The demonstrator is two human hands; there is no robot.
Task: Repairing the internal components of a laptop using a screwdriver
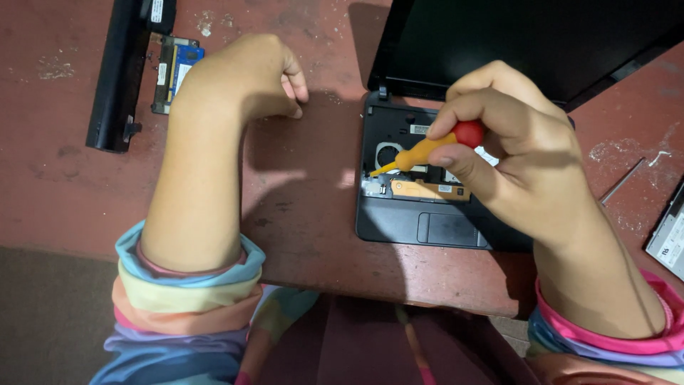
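head view: a worn reddish bench (306, 214) carries a small black laptop (442, 228) lying open, its dark screen (541, 36) tilted back toward the top of the picture. the keyboard is off, so the inner parts show: a round fan opening (388, 152), a gold-brown strip (420, 189) and small labels, with the touchpad (449, 229) intact below. at far left lies a long black battery pack (117, 78), and just beside it a small blue circuit board (174, 68). at the right edge sits the corner of a silver drive (670, 239), and near it a thin metal rod (621, 182) lies on the bench. pale scuffs mark the surface in several places.

the right hand (527, 157) is closed around a screwdriver (427, 148) with an orange shaft grip and a red cap, fingers wrapped over the cap end. the tool slants down to the left, its tip set into the open laptop body near the fan opening, close to the left side of the case. this hand covers much of the right half of the laptop's insides.

the left hand (249, 75) rests on the bench well apart from the laptop, to its left, fingers curled loosely under into a soft fist, holding nothing that can be seen. both forearms come out of striped pastel sleeves (185, 299).
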